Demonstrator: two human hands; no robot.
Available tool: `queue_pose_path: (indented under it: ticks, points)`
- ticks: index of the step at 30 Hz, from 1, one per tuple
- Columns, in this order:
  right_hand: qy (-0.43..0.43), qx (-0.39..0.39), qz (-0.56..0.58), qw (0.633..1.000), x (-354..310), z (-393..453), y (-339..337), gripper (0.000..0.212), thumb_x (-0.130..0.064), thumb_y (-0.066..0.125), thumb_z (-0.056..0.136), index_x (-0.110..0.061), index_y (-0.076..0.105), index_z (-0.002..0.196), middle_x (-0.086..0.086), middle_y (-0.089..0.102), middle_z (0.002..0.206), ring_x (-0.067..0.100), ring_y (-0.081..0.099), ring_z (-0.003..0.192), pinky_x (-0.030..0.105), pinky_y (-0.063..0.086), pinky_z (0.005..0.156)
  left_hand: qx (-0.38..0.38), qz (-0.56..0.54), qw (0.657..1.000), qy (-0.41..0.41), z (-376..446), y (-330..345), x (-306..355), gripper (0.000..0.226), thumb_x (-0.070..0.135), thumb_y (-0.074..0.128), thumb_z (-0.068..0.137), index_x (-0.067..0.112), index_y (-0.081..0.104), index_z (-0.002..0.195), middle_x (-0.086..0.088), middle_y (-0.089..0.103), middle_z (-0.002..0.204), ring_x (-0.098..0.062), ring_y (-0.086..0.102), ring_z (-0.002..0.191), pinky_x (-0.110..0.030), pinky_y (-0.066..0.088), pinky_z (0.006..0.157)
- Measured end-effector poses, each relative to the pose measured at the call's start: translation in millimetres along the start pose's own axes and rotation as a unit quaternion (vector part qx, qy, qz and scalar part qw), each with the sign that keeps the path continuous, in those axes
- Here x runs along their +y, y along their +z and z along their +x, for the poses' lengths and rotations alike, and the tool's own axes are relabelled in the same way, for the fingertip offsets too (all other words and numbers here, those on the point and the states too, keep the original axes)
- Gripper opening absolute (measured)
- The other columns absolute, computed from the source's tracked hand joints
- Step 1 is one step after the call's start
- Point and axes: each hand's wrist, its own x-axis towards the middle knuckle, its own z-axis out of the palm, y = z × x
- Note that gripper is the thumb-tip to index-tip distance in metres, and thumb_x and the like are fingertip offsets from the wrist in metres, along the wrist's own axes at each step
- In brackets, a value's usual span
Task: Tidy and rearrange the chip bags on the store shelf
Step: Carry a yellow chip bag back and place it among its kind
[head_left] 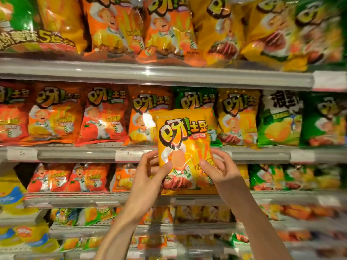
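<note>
A yellow chip bag (185,139) stands upright in front of the middle shelf, held by both hands. My left hand (150,173) grips its lower left edge, thumb across the front. My right hand (220,167) pinches its lower right edge, thumb on the front. Behind the bag's top sits a green chip bag (195,99) on the middle shelf (75,153), between an orange bag (144,117) and another yellow bag (238,117). The held bag hides the lower part of the green one.
The top shelf (150,74) carries large orange and yellow bags. Red tomato bags (103,117) fill the middle shelf's left side, green bags (323,119) its right. Lower shelves hold more small bags; blue-and-yellow bags (13,196) hang at the far left.
</note>
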Motion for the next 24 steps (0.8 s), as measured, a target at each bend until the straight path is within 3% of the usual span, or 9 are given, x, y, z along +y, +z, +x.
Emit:
queue_pose_path:
  ticks: [3, 5, 7, 9, 11, 13, 17, 21, 24]
  points:
    - [0.011, 0.027, 0.001, 1.0, -3.2, -2.8, -29.1, 0.043, -0.02, 0.069, 0.093, -0.028, 0.053, 0.131, -0.03, 0.055, 0.099, -0.031, 0.056, 0.075, -0.001, 0.044, 0.06, -0.035, -0.011, 0.999, 0.019, 8.5, 29.1, 8.4, 0.029, 0.019, 0.073, 0.09, 0.03, 0.058, 0.112, 0.009, 0.068, 0.105, 0.012, 0.064, 0.073, -0.007, 0.048, 0.067]
    - [0.017, 0.039, 0.001, 0.999, -4.9, -6.9, -46.7, 0.043, -0.022, 0.069, 0.093, -0.032, 0.051, 0.131, -0.033, 0.054, 0.099, -0.031, 0.056, 0.075, -0.002, 0.043, 0.059, -0.066, -0.033, 0.997, 0.018, 13.0, 45.9, 12.3, 0.045, 0.035, 0.082, 0.083, 0.024, 0.059, 0.12, 0.0, 0.072, 0.11, -0.005, 0.069, 0.085, -0.013, 0.052, 0.073]
    - [0.019, 0.056, -0.001, 0.998, -5.9, -11.9, -63.5, 0.042, -0.024, 0.069, 0.092, -0.033, 0.051, 0.129, -0.031, 0.059, 0.102, -0.027, 0.059, 0.078, 0.001, 0.046, 0.063, -0.099, -0.035, 0.994, 0.007, 16.7, 60.3, 14.0, 0.057, 0.053, 0.081, 0.072, 0.031, 0.06, 0.12, 0.003, 0.074, 0.113, -0.016, 0.072, 0.096, -0.026, 0.056, 0.081]
    - [0.018, 0.075, -0.005, 0.997, -4.7, -15.1, -78.5, 0.046, -0.029, 0.071, 0.088, -0.031, 0.051, 0.129, -0.019, 0.07, 0.113, -0.012, 0.068, 0.089, 0.012, 0.052, 0.074, -0.123, -0.013, 0.992, 0.018, 19.6, 74.2, 16.2, 0.049, 0.056, 0.078, 0.078, 0.036, 0.06, 0.119, 0.007, 0.073, 0.112, -0.003, 0.071, 0.093, -0.021, 0.054, 0.075]
    - [0.015, 0.096, -0.004, 0.995, -4.1, -15.9, -91.4, 0.049, -0.032, 0.072, 0.087, -0.03, 0.051, 0.131, -0.012, 0.073, 0.116, 0.0, 0.071, 0.096, 0.02, 0.055, 0.077, -0.078, 0.026, 0.996, 0.044, 28.7, 82.5, 18.4, 0.039, 0.043, 0.071, 0.089, 0.028, 0.06, 0.124, 0.007, 0.069, 0.112, 0.011, 0.065, 0.086, -0.008, 0.048, 0.071]
    - [0.009, 0.102, -0.006, 0.995, -3.2, -14.3, -102.7, 0.048, -0.033, 0.071, 0.089, -0.033, 0.05, 0.132, -0.02, 0.074, 0.111, -0.002, 0.07, 0.097, 0.02, 0.052, 0.075, 0.012, 0.098, 0.991, 0.087, 46.7, 83.5, 18.8, 0.039, 0.037, 0.068, 0.094, 0.02, 0.06, 0.128, 0.001, 0.063, 0.119, 0.005, 0.062, 0.099, -0.005, 0.045, 0.077]
    - [0.009, 0.103, 0.005, 0.995, 0.4, -8.3, -116.8, 0.053, -0.039, 0.07, 0.088, -0.037, 0.048, 0.136, -0.024, 0.07, 0.117, -0.005, 0.068, 0.099, 0.022, 0.048, 0.08, 0.091, 0.262, 0.952, 0.133, 85.1, 85.4, 22.1, 0.061, 0.041, 0.065, 0.095, 0.01, 0.047, 0.144, -0.013, 0.049, 0.141, -0.026, 0.044, 0.133, -0.037, 0.039, 0.111]
    - [0.021, 0.106, 0.011, 0.994, 5.0, -1.4, -122.3, 0.048, -0.032, 0.072, 0.089, -0.036, 0.051, 0.132, -0.019, 0.073, 0.113, -0.005, 0.069, 0.094, 0.016, 0.05, 0.071, 0.077, 0.308, 0.941, 0.116, 110.9, 95.5, 29.3, 0.08, 0.047, 0.062, 0.095, 0.005, 0.029, 0.156, -0.017, 0.038, 0.157, -0.031, 0.034, 0.146, -0.043, 0.032, 0.115]
    - [0.027, 0.112, 0.007, 0.993, 7.6, 1.9, -127.1, 0.045, -0.03, 0.073, 0.089, -0.036, 0.053, 0.128, -0.018, 0.075, 0.109, 0.001, 0.07, 0.099, 0.021, 0.05, 0.078, 0.058, 0.298, 0.948, 0.093, 120.2, 98.5, 28.4, 0.088, 0.053, 0.061, 0.094, 0.01, 0.019, 0.159, -0.015, 0.036, 0.16, -0.033, 0.037, 0.145, -0.048, 0.038, 0.11]
